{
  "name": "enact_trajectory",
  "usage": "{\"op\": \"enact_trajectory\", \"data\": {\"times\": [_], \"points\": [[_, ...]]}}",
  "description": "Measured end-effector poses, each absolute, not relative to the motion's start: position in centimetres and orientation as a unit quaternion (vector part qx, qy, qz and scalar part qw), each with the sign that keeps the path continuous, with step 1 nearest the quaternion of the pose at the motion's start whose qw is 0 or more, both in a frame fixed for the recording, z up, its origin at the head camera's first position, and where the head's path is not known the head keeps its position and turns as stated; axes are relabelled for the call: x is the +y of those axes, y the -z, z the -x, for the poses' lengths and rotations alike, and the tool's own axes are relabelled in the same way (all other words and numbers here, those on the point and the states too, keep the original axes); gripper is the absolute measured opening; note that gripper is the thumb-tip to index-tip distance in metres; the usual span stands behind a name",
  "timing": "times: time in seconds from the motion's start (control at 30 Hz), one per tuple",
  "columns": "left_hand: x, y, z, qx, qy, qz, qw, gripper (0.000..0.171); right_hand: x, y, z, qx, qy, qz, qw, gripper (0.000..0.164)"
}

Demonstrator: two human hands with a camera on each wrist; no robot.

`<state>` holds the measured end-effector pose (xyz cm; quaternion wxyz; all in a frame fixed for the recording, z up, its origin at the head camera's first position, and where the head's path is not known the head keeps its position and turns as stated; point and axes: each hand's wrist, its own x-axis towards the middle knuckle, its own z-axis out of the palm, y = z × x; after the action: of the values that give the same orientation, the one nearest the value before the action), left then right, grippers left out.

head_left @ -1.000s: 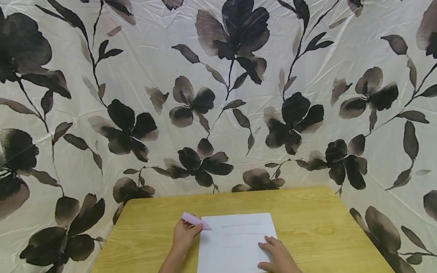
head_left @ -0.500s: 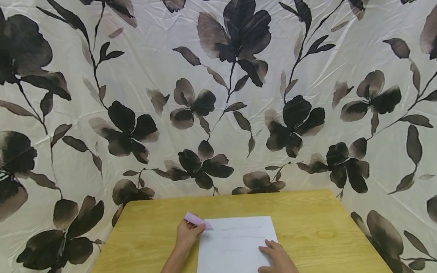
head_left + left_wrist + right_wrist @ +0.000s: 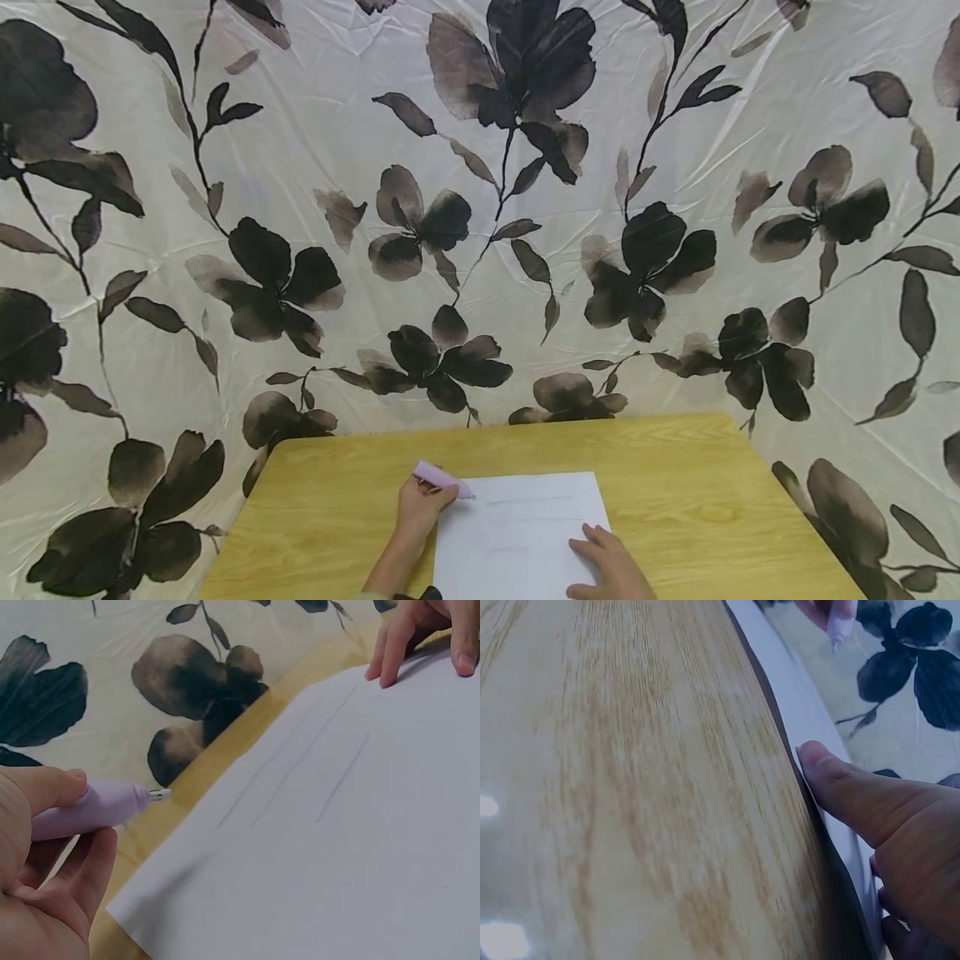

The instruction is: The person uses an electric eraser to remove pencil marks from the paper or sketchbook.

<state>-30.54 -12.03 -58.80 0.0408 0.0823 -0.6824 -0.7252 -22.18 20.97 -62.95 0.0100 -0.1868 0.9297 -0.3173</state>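
My left hand (image 3: 417, 510) pinches a lilac electric eraser (image 3: 438, 477) between thumb and fingers, over the upper left edge of a white sheet of paper (image 3: 510, 575). In the left wrist view the electric eraser (image 3: 101, 808) points its narrow pale tip over the paper, and a soft shadow falls below. Three thin pencil lines (image 3: 289, 776) run across the sheet, the third shorter than the others. On the paper's right edge rests my right hand (image 3: 611, 567), fingers spread. Its thumb (image 3: 855, 796) lies along the sheet's edge in the right wrist view.
A yellow wood-grain table (image 3: 697, 500) carries the paper. Behind it hangs a pale cloth (image 3: 555, 275) printed with dark flowers. Under the sheet's right edge a dark shadow strip shows in the right wrist view.
My left hand has moved slightly right with the electric eraser, further over the paper's left edge. My right hand stays at the right edge. The head view has shifted a little.
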Motion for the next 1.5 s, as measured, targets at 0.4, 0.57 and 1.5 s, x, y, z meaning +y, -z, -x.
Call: {"op": "enact_trajectory", "data": {"times": [0.4, 0.57, 1.5], "points": [[-10.6, 59.0, 31.1, -0.676, 0.730, -0.088, 0.042, 0.055, 20.7, 61.6, 22.3, 0.938, 0.300, 0.170, 0.040, 0.074], [-10.4, 58.8, 30.9, -0.675, 0.732, -0.085, 0.041, 0.054, 20.1, 61.0, 22.2, 0.946, 0.278, 0.162, 0.039, 0.073], [-10.4, 61.9, 31.7, -0.718, 0.679, -0.118, 0.092, 0.047, 20.6, 61.7, 21.9, 0.940, 0.287, 0.179, 0.026, 0.069]]}}
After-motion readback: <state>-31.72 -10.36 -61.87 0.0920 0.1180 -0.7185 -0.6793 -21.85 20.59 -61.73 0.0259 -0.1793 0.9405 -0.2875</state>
